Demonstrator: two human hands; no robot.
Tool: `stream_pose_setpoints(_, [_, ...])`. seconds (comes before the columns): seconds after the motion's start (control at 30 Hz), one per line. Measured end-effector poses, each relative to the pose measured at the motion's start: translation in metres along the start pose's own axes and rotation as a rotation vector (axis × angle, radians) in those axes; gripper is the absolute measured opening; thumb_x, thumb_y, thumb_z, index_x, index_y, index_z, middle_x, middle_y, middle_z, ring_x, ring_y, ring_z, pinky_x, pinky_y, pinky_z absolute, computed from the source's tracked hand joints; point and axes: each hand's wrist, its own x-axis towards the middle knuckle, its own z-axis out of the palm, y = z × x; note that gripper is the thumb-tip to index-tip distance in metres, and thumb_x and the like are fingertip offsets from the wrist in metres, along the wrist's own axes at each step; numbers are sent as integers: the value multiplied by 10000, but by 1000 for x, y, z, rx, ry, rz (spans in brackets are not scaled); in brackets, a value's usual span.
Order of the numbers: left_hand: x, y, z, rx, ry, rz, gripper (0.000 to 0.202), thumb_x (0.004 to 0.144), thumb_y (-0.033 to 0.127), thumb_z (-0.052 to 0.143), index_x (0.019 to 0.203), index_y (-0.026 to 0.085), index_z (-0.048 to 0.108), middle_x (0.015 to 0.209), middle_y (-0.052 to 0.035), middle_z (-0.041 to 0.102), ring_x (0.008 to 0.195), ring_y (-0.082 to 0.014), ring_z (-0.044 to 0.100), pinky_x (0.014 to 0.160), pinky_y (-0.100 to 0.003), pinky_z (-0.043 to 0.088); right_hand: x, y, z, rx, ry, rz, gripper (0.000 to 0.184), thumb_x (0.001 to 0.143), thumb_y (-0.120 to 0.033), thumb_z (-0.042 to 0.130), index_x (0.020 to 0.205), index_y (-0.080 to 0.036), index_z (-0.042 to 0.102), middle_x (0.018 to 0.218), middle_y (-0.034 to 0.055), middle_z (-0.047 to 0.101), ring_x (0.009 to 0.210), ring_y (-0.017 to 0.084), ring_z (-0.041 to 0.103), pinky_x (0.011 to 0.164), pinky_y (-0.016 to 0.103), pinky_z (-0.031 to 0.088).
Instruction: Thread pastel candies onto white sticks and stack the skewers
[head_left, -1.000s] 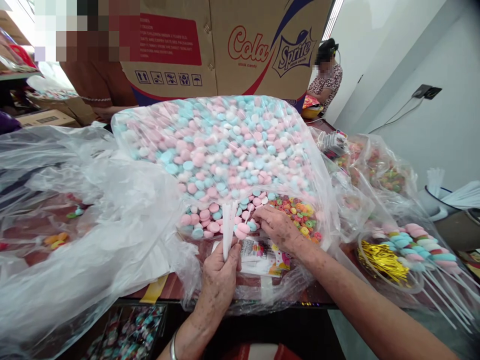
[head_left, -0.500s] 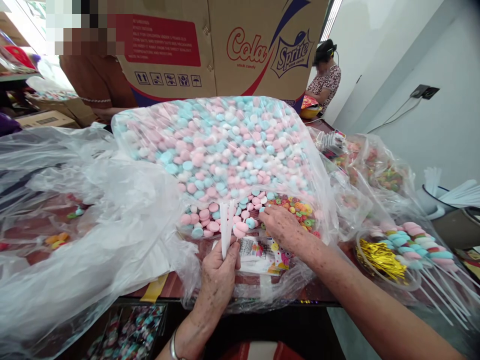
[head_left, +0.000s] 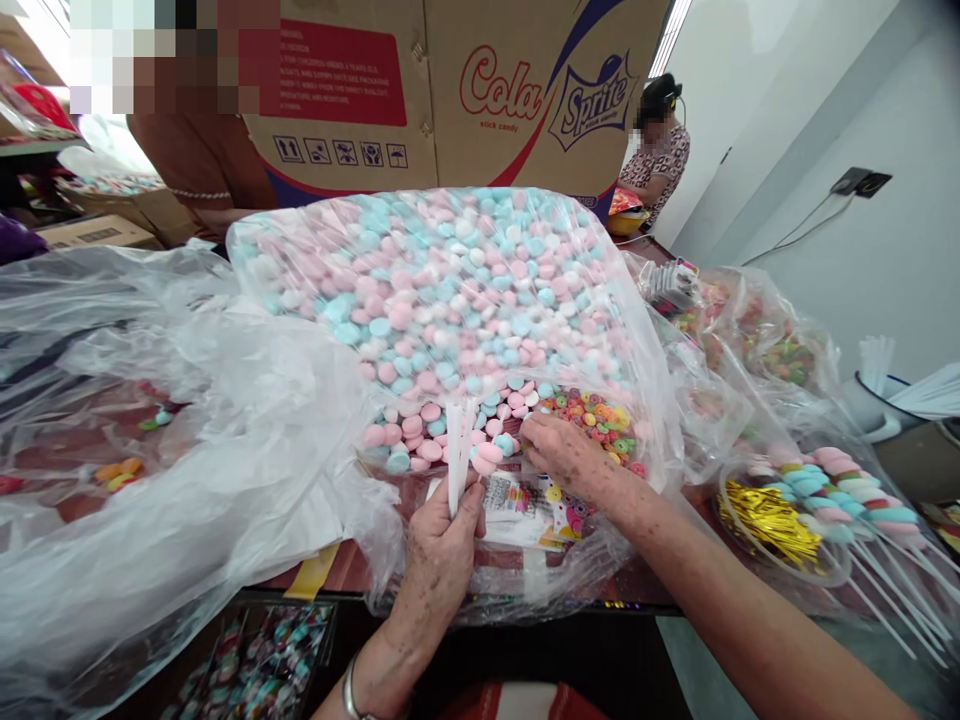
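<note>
A big clear plastic bag [head_left: 450, 290] full of pink, blue and white round candies lies open toward me. My left hand [head_left: 442, 545] is closed around a few white sticks [head_left: 456, 450] that point up, one with a pink candy at its side. My right hand [head_left: 564, 458] rests at the bag's mouth, fingers curled and pinching among the loose candies, beside a heap of small coloured ring candies [head_left: 596, 420]. What the right fingers hold is too small to name. A printed packet [head_left: 525, 505] lies under both hands.
A cardboard box [head_left: 465, 90] marked Cola and Sprite stands behind the bag. Crumpled clear plastic [head_left: 150, 440] covers the left. Finished candy sticks [head_left: 840, 490] and gold twist ties [head_left: 769, 520] lie right. One person stands at back left, another at back right.
My right hand has shifted slightly among the candies at the bag's mouth. My left hand keeps the sticks almost still.
</note>
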Motion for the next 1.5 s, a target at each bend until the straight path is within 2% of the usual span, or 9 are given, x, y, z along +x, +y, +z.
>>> stream_pose_setpoints(0.23, [0, -3, -3, 146, -34, 77, 375, 845, 476, 634, 971, 141, 746, 567, 41, 492, 519, -118, 392, 484, -226, 325, 5, -10, -6, 59, 95, 175, 167, 836, -34, 538, 838, -169, 635, 878, 88, 683, 860, 209, 609, 759, 298, 435])
stream_pose_setpoints(0.37, [0, 0, -3, 201, -103, 145, 325, 876, 424, 598, 969, 158, 759, 614, 36, 488, 587, -132, 397, 552, -236, 350, 3, -1, -20, 734, 371, 390, 26, 797, -190, 639, 812, -194, 619, 755, 9, 666, 684, 161, 611, 640, 278, 471])
stream_pose_setpoints(0.47, [-2, 6, -2, 230, -160, 164, 317, 899, 415, 560, 947, 168, 753, 615, 44, 445, 592, -133, 369, 552, -238, 329, -1, 1, -27, 1294, 359, 402, 179, 729, -321, 749, 821, -200, 654, 711, -17, 681, 597, 136, 623, 565, 262, 495])
stream_pose_setpoints(0.63, [-4, 13, -2, 275, -180, 172, 324, 908, 422, 539, 882, 165, 734, 612, 48, 412, 600, -136, 357, 565, -242, 320, -5, 0, -24, 1514, 290, 341, 220, 699, -332, 828, 853, -196, 747, 793, 16, 747, 662, 154, 686, 685, 323, 582])
stream_pose_setpoints(0.93, [-3, 10, -3, 228, -160, 161, 314, 896, 420, 572, 907, 161, 749, 608, 35, 483, 598, -139, 402, 569, -243, 353, -9, -15, -17, 1171, 217, 173, 137, 740, -279, 779, 860, -223, 812, 870, 17, 748, 818, 161, 673, 759, 281, 535])
stream_pose_setpoints(1.1, [-3, 1, -3, 86, -47, 72, 377, 860, 489, 632, 986, 150, 740, 544, 60, 456, 490, -106, 358, 469, -223, 311, -5, -19, -11, 1194, 296, 217, 345, 865, -396, 668, 1168, -241, 725, 1007, 39, 746, 864, 182, 690, 799, 332, 554])
stream_pose_setpoints(1.2, [-2, -1, -1, -17, 48, 51, 403, 836, 507, 659, 991, 141, 725, 555, 61, 474, 466, -89, 348, 432, -211, 285, 2, -16, -12, 799, 449, 158, 268, 957, -334, 547, 1144, -221, 702, 1062, 74, 725, 979, 213, 666, 895, 381, 532])
stream_pose_setpoints(1.37, [-2, 0, 0, -69, 62, 53, 372, 816, 506, 677, 891, 144, 711, 543, 60, 487, 448, -77, 344, 415, -208, 275, 8, -18, -1, 22, 224, -231, 176, 965, -216, 547, 1035, -185, 706, 1031, 117, 677, 1030, 247, 585, 975, 419, 483])
stream_pose_setpoints(1.5, [-2, 2, 0, -17, 54, 46, 425, 816, 536, 664, 955, 139, 723, 531, 65, 476, 445, -82, 354, 417, -210, 281, 8, -11, 10, -167, 201, -196, 171, 957, -148, 542, 1072, -147, 669, 1072, 133, 643, 1055, 245, 580, 935, 371, 504])
